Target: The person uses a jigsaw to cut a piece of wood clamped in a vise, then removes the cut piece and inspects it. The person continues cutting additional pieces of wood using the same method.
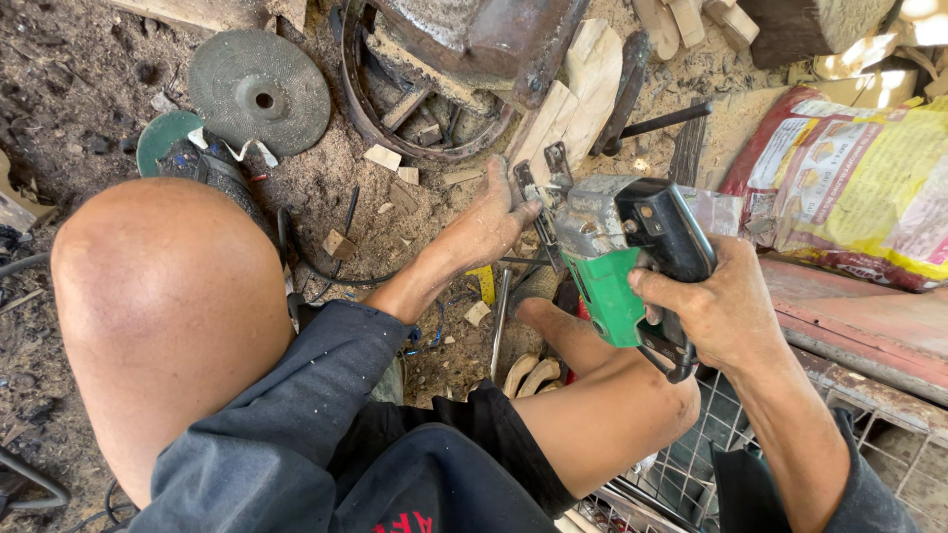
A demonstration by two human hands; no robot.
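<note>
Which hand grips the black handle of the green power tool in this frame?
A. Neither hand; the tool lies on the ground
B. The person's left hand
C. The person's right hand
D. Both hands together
C. The right hand is wrapped around the black handle of the green power tool, while the left hand reaches to the metal part at the tool's front end, not the handle.

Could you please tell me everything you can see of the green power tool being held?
The power tool has a green plastic body, a black handle and a grey metal front housing with a dusty metal guard. It is held level above the sawdust-covered ground. The right hand grips the black handle, and the left hand touches the metal part at its front end.
</note>
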